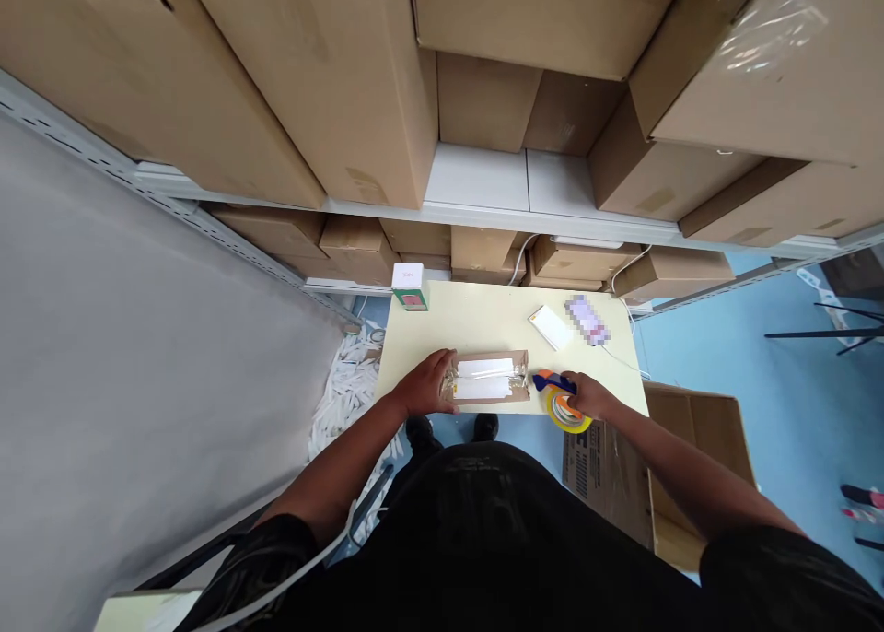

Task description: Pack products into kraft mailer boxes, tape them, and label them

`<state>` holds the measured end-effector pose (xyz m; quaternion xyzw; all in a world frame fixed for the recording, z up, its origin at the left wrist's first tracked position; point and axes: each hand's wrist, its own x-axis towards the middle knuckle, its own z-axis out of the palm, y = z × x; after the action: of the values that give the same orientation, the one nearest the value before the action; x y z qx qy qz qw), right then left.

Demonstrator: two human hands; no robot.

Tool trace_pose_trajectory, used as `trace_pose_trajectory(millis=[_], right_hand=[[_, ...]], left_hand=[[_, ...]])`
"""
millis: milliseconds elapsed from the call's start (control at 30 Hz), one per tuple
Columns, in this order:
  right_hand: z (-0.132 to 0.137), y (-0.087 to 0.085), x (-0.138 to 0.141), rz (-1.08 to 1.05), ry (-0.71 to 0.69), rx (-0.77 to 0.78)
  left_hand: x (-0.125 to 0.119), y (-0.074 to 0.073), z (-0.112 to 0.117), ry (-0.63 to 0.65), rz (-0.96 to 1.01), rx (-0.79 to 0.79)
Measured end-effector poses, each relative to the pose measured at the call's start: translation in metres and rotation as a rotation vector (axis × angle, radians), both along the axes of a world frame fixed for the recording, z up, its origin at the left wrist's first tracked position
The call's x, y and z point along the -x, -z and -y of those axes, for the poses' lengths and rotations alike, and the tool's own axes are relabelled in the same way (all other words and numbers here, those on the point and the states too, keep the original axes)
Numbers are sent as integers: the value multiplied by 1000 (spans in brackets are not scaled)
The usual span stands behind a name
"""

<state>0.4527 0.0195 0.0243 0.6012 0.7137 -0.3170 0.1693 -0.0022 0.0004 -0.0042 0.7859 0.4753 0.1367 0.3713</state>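
A small flat cardboard parcel [492,379] with a white label and clear tape lies near the front edge of the pale yellow table [483,323]. My left hand [426,385] rests on its left end, fingers laid flat against it. My right hand [587,395] is wrapped round a tape dispenser [561,400] with an orange and blue handle and a yellow tape roll, just right of the parcel at the table's front edge.
On the table stand a small white and green box [409,286], a white card [550,326] and a blurred phone-like item [587,320]. An open cardboard carton [663,466] sits on the blue floor at right. Shelves of large cartons [331,70] rise behind. White paper strips [345,388] litter the floor at left.
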Motion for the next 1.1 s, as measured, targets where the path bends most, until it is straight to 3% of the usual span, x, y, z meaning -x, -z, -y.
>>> trace_pose_trajectory(millis=[100,200,267,333,433,500,633,767,867,933,1033,1100], right_hand=[[18,19,-11,-46,222,-24],[23,39,-12,-79,408,-57],[20,48,-10,-60,386,-116],[16,49,-5,26,301,-204],[13,39,15,118,263,-418],[15,25,41,-4,298,-496],[21,-5,103,-381,477,-264],[24,-21,134,-581,614,-348],[22,-10,136,-654,651,-320],[21,6,135,-659,668,-265],[18,28,134,-636,689,-192],[14,36,133,-609,721,-195]], left_hand=[[-4,1,7,-67,91,-17],[-13,5,13,-325,127,2],[-19,6,15,-465,102,74],[-23,5,16,-491,87,156],[-26,1,18,-436,104,190],[-27,-3,22,-410,115,161],[-29,-12,37,-411,136,39],[-31,-16,49,-438,241,-9],[-35,-5,48,-425,363,72],[-39,7,43,-490,392,163],[-43,22,30,-650,293,256],[-44,24,17,-720,180,264]])
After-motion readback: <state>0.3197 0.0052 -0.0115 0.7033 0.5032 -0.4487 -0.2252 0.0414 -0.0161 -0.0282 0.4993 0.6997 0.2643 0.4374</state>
